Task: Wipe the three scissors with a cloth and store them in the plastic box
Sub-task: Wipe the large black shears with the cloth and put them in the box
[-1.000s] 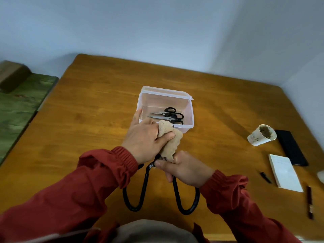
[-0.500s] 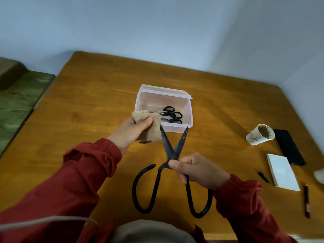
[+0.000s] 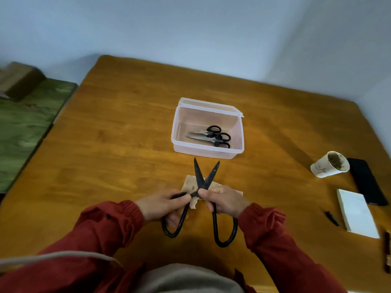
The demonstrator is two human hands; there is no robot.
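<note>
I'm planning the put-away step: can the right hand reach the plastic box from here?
Probably yes. The plastic box sits open just beyond the tips of the big scissors, with bare table between; the right hand only grips a handle.

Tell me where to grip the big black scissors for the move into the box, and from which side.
Grip the two handle shanks just behind the pivot of the big scissors, coming from the near side, where the left hand and right hand hold them. The blades are splayed open, tips toward the plastic box, so avoid that end.
</note>
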